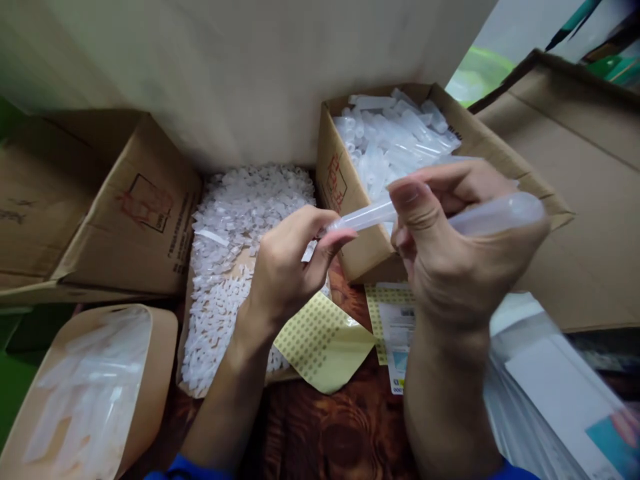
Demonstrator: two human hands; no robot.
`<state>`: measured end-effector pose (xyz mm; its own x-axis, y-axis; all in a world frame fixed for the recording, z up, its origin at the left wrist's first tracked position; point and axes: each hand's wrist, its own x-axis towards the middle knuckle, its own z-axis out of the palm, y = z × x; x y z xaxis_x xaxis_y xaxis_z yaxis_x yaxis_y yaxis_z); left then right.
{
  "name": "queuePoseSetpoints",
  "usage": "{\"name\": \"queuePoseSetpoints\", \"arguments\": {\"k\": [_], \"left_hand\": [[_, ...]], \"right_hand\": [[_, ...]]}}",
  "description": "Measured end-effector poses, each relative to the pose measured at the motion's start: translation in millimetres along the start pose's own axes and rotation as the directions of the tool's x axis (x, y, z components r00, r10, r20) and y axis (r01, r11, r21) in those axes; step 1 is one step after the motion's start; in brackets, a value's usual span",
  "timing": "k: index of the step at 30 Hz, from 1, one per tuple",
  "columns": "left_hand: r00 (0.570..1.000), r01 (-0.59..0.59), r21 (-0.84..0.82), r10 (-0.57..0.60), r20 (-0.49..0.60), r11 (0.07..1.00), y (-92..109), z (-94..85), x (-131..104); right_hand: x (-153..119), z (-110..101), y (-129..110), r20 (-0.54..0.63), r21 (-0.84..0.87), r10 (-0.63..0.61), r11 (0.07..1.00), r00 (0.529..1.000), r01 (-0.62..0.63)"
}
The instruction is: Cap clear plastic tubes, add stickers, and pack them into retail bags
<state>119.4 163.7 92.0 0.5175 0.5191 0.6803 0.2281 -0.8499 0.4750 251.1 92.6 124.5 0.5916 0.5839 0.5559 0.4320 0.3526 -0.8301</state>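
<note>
My left hand [295, 260] is closed, its thumb and forefinger pinching the left end of a slim translucent plastic tube [370, 215]. Its fingertips hide whatever is at that end. Closed around the tube further right is my right hand [450, 247], thumb on top. A wider, round-ended translucent piece [500, 213] sticks out behind that thumb; I cannot tell whether it is a second tube or part of the same one. Below the hands, many small white plastic pieces [215, 333] lie in a shallow cardboard tray [187, 392].
A cardboard box [360, 247] full of translucent tubes [400, 137] stands behind my right hand. More tubes fill a beige bin [155, 393] at lower left. Yellow sticker sheets [325, 343] lie on the wooden table [345, 433]. Large cartons [135, 207] flank both sides; plastic bags [525, 400] sit right.
</note>
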Motion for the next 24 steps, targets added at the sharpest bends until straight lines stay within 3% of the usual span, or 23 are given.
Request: {"name": "queuePoseSetpoints", "arguments": {"k": [4,7,8,11,13,14,16,19,24], "left_hand": [[0.987,0.082,0.025,-0.084,0.138,0.996,9,-7.5,-12],[0.941,0.109,0.069,-0.126,0.314,0.992,14,-16.0,-45],[0.9,0.095,0.061,-0.112,0.421,0.994,15,-19.0,-60],[0.724,0.064,-0.018,-0.034,0.689,0.998,15,-25.7,-107],[0.649,0.067,-0.022,-0.027,0.761,0.998,12,-27.3,-131],[0.633,0.061,-0.014,-0.028,0.773,0.998,10,-27.3,-140],[0.642,0.052,-0.014,-0.023,0.767,0.999,6,-26.8,-150],[0.693,0.093,-0.068,-0.016,0.721,0.993,6,-25.8,-152],[0.854,0.177,-0.131,-0.086,0.514,0.976,0,-19.9,-155]], "right_hand": [[3,-7,-2,-0.076,0.02,-0.086,0.996,0.993,0.087],[4,-19,-9,-0.074,0.023,-0.14,0.99,0.987,0.142],[4,-22,-11,-0.056,0.018,-0.156,0.987,0.986,0.157],[3,-29,-18,-0.022,-0.038,-0.211,0.977,0.977,0.21],[0,-30,-24,-0.038,-0.104,-0.252,0.963,0.967,0.247],[-2,-30,-28,-0.053,-0.133,-0.27,0.956,0.961,0.261],[-6,-30,-37,-0.087,-0.163,-0.301,0.945,0.95,0.285],[-14,-32,-52,-0.125,-0.122,-0.309,0.948,0.943,0.295],[-26,-44,-65,-0.069,0.045,-0.222,0.973,0.973,0.225]]}}
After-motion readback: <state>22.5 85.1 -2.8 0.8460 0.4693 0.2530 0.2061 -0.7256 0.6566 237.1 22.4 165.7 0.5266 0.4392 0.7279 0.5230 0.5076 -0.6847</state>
